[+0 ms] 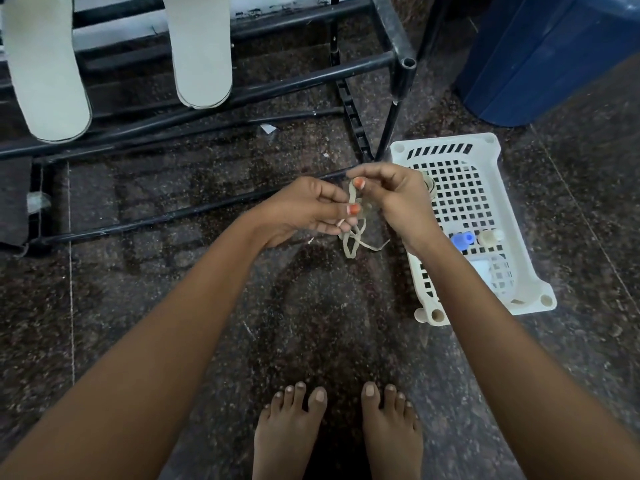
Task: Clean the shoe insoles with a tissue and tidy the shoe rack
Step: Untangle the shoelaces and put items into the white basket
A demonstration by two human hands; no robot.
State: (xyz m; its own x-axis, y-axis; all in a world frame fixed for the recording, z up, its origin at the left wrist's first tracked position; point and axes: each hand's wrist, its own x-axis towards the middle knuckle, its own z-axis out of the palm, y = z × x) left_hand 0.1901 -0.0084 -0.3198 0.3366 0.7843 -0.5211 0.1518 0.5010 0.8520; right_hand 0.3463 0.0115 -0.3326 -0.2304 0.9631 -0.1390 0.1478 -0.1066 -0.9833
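Observation:
A beige shoelace [354,237] hangs in loops between my two hands above the floor. My left hand [304,211] pinches it with thumb and fingers. My right hand [391,199] pinches its upper part just to the right. Two pale insoles [45,67] [202,50] lie across the bars of the black shoe rack [401,64] at the top left, toes pointing toward me.
A white perforated plastic basket [460,188] sits on the floor to the right, holding small bottles [462,240]. A blue bin [554,57] stands at the top right. Dark cloth [14,199] hangs at the rack's left. My bare feet [336,431] stand on the speckled floor.

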